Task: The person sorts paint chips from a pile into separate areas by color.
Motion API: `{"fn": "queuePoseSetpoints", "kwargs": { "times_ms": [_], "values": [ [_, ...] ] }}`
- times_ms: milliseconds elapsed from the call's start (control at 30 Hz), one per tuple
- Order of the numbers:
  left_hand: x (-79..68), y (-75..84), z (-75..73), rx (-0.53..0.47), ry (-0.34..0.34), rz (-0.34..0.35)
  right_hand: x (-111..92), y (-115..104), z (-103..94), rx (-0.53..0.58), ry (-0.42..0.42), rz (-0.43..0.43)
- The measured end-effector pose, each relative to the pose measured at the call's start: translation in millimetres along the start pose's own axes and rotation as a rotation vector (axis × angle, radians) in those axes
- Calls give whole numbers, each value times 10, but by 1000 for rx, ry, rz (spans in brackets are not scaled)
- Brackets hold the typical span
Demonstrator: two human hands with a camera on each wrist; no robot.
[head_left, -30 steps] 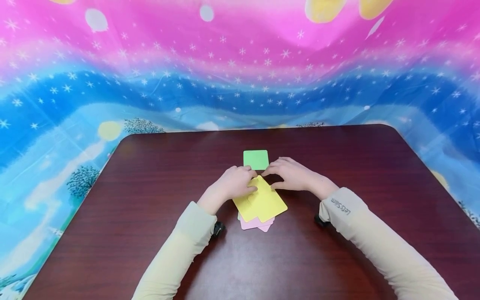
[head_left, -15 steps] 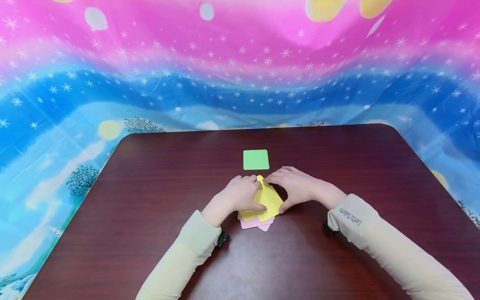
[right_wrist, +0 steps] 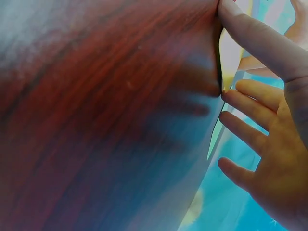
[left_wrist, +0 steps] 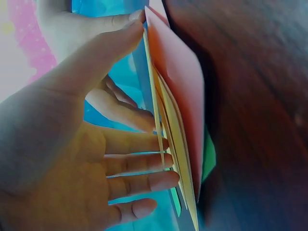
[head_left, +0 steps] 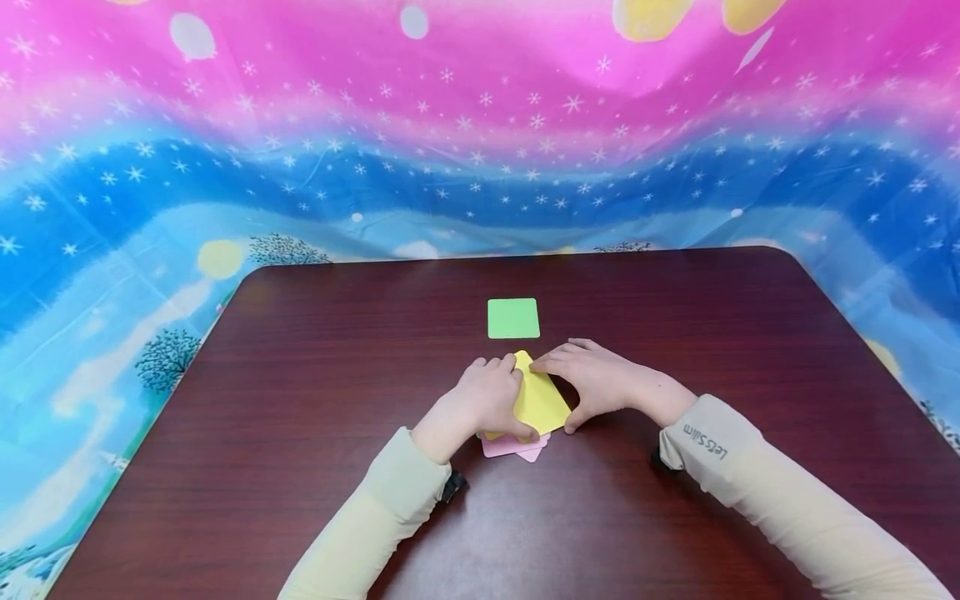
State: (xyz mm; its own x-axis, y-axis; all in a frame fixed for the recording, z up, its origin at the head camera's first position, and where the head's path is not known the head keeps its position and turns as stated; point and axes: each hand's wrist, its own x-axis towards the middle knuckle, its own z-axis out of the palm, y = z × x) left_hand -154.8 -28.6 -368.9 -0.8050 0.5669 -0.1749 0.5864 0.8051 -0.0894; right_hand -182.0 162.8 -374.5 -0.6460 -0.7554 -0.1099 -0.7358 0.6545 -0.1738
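A small pile of square cards lies mid-table, a yellow card on top and pink cards jutting from the near side. My left hand holds the pile's left side, its thumb at the near end and fingertips along the farther edge. My right hand spans the yellow card's right edge, thumb at the near corner and fingers near the far one. In the left wrist view, the cards are slightly fanned apart, with a pink card nearest and a bit of green card showing behind.
A green card lies flat just beyond the pile. The dark wooden table has rounded far corners, and a pink and blue patterned cloth hangs behind it.
My right hand has come down toward me along the yellow card, its thumb now at the near corner. The left hand has also shifted nearer and right, and the yellow cards overlap more.
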Motion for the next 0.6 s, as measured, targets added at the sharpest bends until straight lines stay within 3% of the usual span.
{"fn": "queuePoseSetpoints", "kwargs": {
  "times_ms": [600],
  "values": [
    [-26, 53, 13, 6, 5, 0, -12, -17, 8, 22, 21, 5]
  ]
}}
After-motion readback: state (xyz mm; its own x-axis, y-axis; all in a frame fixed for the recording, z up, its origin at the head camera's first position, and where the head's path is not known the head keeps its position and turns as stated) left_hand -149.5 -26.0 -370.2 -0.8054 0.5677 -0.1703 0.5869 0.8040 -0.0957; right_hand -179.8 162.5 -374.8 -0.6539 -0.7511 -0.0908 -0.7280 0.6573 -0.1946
